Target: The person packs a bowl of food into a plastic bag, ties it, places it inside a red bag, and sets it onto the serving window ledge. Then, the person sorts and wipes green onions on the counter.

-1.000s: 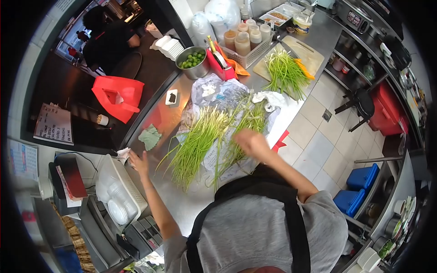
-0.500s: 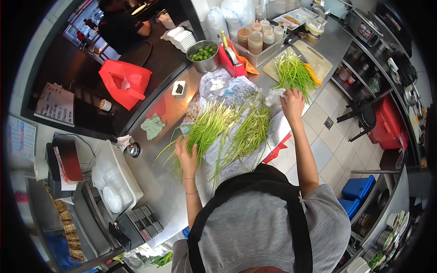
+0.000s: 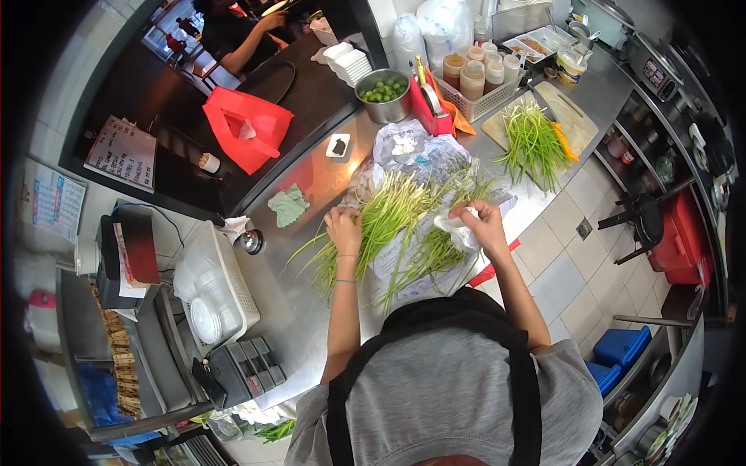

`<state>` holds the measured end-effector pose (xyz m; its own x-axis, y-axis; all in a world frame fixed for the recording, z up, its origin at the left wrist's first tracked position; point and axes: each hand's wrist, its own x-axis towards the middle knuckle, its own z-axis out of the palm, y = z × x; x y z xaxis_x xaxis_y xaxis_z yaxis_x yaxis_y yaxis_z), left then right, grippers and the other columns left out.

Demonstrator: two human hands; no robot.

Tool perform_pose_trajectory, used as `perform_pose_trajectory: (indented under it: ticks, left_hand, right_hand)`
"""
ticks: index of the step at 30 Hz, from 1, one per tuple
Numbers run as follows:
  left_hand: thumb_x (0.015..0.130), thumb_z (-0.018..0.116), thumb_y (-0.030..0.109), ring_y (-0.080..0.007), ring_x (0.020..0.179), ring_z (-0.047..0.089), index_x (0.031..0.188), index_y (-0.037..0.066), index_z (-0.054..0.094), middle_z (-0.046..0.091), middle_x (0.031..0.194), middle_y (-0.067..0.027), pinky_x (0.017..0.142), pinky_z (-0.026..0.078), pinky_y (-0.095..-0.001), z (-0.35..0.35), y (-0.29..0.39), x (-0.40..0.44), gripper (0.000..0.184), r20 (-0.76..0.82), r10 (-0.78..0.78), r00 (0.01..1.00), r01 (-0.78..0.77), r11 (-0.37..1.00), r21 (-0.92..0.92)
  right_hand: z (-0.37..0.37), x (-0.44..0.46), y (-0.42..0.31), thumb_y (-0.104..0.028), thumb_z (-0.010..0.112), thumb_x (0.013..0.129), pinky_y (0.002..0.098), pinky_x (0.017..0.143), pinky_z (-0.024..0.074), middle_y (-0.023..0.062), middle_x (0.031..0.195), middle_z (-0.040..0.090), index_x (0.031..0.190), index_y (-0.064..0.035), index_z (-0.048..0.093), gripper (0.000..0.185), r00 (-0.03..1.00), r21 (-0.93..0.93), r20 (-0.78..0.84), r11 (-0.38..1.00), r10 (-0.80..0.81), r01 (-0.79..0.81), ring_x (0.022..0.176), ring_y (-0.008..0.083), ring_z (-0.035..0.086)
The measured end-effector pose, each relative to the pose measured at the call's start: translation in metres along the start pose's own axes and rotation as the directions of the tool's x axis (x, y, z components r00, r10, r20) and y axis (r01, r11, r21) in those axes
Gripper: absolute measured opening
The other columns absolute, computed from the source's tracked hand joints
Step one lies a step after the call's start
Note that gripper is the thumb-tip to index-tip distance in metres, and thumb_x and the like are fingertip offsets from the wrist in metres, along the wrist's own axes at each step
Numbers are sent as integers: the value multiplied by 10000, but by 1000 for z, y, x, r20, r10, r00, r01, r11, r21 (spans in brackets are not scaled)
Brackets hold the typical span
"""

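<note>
My right hand point(image 3: 483, 225) is closed on a crumpled white cloth or tissue point(image 3: 457, 227), held over the right-hand pile of green stalks point(image 3: 435, 252). At the left edge of the other pile of green onions point(image 3: 388, 210) is my left hand point(image 3: 343, 229), its fingers curled; what they hold, if anything, is hidden. Both piles lie on crumpled plastic and paper point(image 3: 400, 147) on the steel counter point(image 3: 299, 268). More green onions point(image 3: 535, 144) rest on a cutting board point(image 3: 567, 116) at the upper right.
A pot of green limes point(image 3: 383, 92) and a basket of sauce bottles point(image 3: 482, 97) stand behind. A green cloth point(image 3: 288, 206), a bell point(image 3: 252, 241) and a basket of plastic lids point(image 3: 241, 279) are left. Another person point(image 3: 241, 39) is beyond the dark ledge.
My right hand first reached to the white cloth by the board, then brought it back over the stalks. My left hand moved from the counter's left side to the onion pile. The view has shifted.
</note>
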<state>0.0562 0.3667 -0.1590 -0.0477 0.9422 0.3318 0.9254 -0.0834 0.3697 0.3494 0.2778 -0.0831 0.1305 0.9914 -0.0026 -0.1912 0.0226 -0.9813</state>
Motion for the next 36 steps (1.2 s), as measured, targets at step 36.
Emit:
perform_pose_trajectory:
  ticks: [36]
  left_hand:
    - [781,653,94,-121,626,621,861,-5,648,658,699,-90,610,475,-252,-84,22,21,128,-14,-60,998,49,910,-411]
  right_hand:
    - [-14,-8,-46,-37,607,807,247,681,517,50,868,649,981,-23,575,177,988,488,32,860,152,-148,738,109,632]
